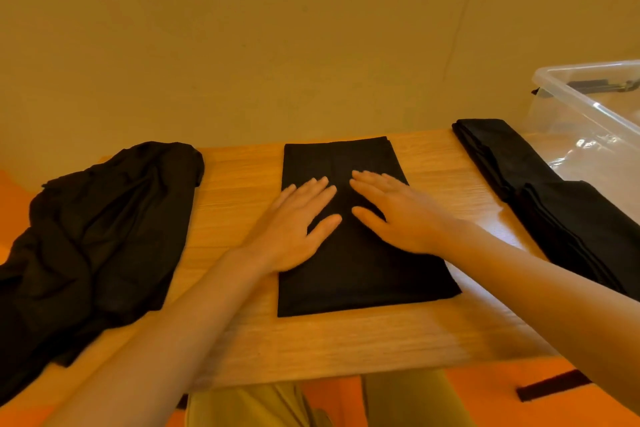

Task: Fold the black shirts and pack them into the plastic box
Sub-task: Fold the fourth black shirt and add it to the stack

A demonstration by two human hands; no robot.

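We see both hands flat, palms down, fingers straight and slightly spread: left hand (294, 225) and right hand (398, 215) press one folded black shirt rectangle (360, 274) at the wooden worktop's (242, 177) middle. One crumpled black shirt heap (100, 232) lies at the left edge, one folded black shirt stack (554, 204) at the right edge, beside one clear plastic box (588, 104).

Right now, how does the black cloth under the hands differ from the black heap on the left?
The shirt under the hands is folded into a flat, straight-edged rectangle; the heap on the left is crumpled and unfolded. Both hands press the shirt under them; nothing touches the heap. Both are black fabric on the wooden table.
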